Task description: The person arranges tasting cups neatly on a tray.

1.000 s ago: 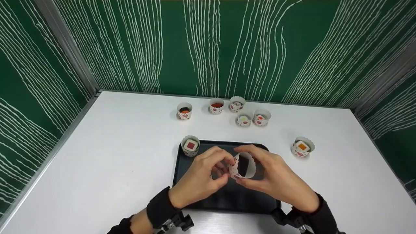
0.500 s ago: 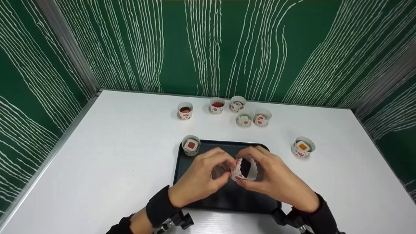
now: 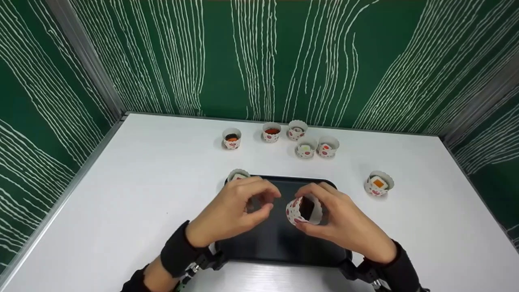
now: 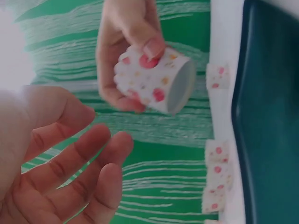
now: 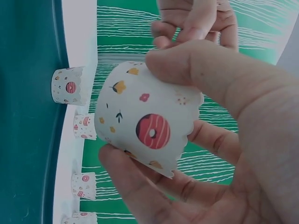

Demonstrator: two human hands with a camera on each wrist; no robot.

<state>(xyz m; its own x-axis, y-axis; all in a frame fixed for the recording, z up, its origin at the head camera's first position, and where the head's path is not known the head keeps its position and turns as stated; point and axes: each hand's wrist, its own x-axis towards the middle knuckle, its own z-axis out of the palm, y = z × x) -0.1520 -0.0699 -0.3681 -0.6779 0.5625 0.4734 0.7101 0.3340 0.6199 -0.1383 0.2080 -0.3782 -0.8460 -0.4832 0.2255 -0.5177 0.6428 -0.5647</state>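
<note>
The paper cup (image 3: 292, 211) was white, printed with pink doughnuts and small yellow flowers, its rim scalloped. It sat tilted between the thumb and fingers of the right hand (image 3: 339, 211), its mouth turned toward that palm and its base facing away. A dark brown block (image 3: 307, 208) lay inside, visible through the mouth. The left hand (image 3: 231, 207) was near the cup's outer wall, apart from it.
</note>
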